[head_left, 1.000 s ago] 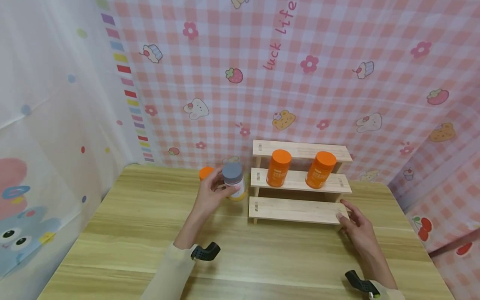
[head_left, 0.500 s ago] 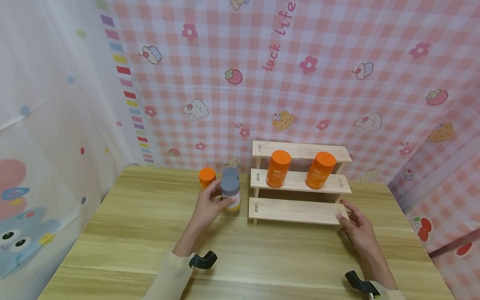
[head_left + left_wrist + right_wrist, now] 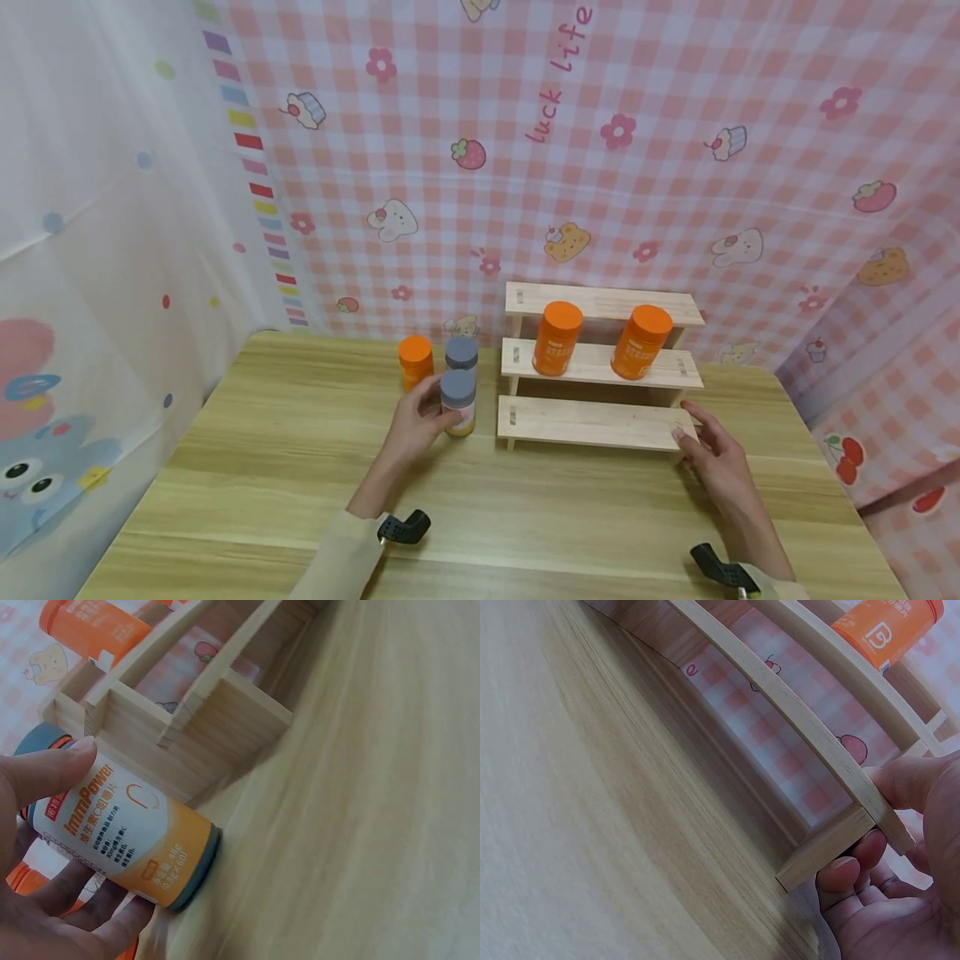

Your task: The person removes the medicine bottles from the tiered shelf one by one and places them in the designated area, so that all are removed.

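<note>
My left hand (image 3: 411, 423) holds a supplement bottle (image 3: 131, 825) with a grey-blue cap and a white and orange label, thumb on the near side and fingers behind. It is left of the three-tier wooden shelf (image 3: 592, 422). Right behind it stands another grey-capped bottle (image 3: 461, 352), partly hidden, and an orange bottle (image 3: 415, 357) is beside that one. At the shelf's right end, my right hand (image 3: 717, 457) grips the lowest board, thumb on top and fingers beneath, as the right wrist view shows.
Two orange bottles, one at the left (image 3: 557, 340) and one at the right (image 3: 642, 343), stand upright on the middle tier. The wooden table (image 3: 540, 517) backs onto a pink checked curtain (image 3: 420, 167). A pale curtain (image 3: 112, 208) hangs at the left.
The left hand has brought its bottle toward the person and slightly left, uncovering the second grey-capped bottle and more of the orange one behind. My right hand keeps its place on the shelf.
</note>
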Demonstrator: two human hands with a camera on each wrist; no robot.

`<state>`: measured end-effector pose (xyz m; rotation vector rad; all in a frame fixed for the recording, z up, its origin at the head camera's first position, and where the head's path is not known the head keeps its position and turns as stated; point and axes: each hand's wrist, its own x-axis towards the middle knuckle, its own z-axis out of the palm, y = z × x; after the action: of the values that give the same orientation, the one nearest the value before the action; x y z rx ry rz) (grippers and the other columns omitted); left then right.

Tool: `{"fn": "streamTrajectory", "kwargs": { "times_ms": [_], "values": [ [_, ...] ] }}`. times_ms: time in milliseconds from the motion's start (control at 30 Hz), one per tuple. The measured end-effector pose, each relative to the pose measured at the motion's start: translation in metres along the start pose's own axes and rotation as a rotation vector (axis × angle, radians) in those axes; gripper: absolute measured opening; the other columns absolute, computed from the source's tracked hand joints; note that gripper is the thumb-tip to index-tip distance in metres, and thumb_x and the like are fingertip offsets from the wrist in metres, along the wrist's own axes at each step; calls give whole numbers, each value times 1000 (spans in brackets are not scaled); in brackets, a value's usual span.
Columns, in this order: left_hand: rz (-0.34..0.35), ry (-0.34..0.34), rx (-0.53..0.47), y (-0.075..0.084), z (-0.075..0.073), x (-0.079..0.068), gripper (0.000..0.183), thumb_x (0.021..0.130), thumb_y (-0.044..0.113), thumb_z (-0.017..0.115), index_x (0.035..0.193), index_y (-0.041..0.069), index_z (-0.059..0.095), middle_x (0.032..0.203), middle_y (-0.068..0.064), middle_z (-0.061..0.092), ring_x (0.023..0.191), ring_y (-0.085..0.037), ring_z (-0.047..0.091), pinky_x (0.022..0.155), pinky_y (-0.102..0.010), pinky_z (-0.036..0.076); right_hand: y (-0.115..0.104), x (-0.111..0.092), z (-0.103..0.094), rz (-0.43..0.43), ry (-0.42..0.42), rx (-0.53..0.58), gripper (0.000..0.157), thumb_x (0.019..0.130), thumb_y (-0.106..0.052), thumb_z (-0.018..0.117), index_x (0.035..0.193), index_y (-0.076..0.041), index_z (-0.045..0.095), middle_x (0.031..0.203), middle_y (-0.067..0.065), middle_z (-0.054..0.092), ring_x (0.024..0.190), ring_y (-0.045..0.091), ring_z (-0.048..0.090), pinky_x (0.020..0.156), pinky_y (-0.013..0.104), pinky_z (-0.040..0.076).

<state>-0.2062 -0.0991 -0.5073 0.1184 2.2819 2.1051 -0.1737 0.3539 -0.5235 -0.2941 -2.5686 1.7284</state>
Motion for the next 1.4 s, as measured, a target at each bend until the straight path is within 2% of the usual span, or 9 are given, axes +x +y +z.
{"fn": "streamTrajectory", "kwargs": {
  "times_ms": [267, 533, 700, 933, 1033, 1200, 1400],
  "values": [
    [6, -33, 11, -5, -1, 0, 65, 87, -4, 76, 146, 12, 55, 138, -19, 61, 130, -34, 59, 115, -49, 46, -2, -1, 0, 7, -6, -3, 62, 103, -31, 63, 158, -15, 39, 100, -12, 62, 77, 3, 60, 66, 23, 54],
    [15, -50, 12, -6, -2, -1, 64, 86, -6, 75, 145, 11, 55, 138, -21, 60, 130, -36, 59, 114, -49, 47, 0, 0, -1, 20, -8, -20, 63, 103, -31, 63, 159, -16, 38, 107, -5, 63, 80, 4, 60, 67, 23, 54],
    [20, -58, 9, -6, -2, -1, 64, 87, -6, 75, 145, 10, 54, 140, -22, 59, 130, -36, 59, 114, -49, 47, -2, 0, -1, 30, -2, -31, 63, 103, -33, 63, 159, -17, 38, 105, -9, 62, 80, 3, 60, 67, 23, 54],
    [5, -58, -1, -5, -1, -2, 65, 87, -8, 75, 146, 10, 54, 140, -22, 57, 129, -37, 59, 112, -49, 49, -5, -1, -2, 21, -3, -32, 62, 103, -33, 63, 158, -16, 39, 108, -5, 64, 81, 2, 60, 67, 22, 54],
    [5, -59, -1, -5, -1, -2, 66, 87, -8, 74, 146, 11, 53, 140, -22, 57, 128, -37, 60, 111, -49, 50, -4, -1, -1, 20, -4, -25, 61, 103, -32, 63, 158, -16, 39, 106, -9, 64, 81, 1, 59, 67, 22, 54],
    [-4, -59, 14, -2, -3, -3, 68, 87, -4, 76, 148, 13, 51, 140, -23, 57, 129, -38, 59, 112, -50, 49, -3, -1, 0, 19, -6, -20, 61, 103, -32, 63, 158, -15, 39, 100, -18, 60, 80, 1, 60, 67, 22, 54],
    [20, -62, 45, 8, -8, -5, 69, 89, 9, 80, 150, 18, 50, 142, -19, 57, 133, -36, 55, 116, -52, 45, -2, -1, 0, 28, -10, -18, 64, 102, -35, 64, 158, -17, 38, 101, -17, 61, 80, 2, 60, 67, 23, 54]
  ]
}}
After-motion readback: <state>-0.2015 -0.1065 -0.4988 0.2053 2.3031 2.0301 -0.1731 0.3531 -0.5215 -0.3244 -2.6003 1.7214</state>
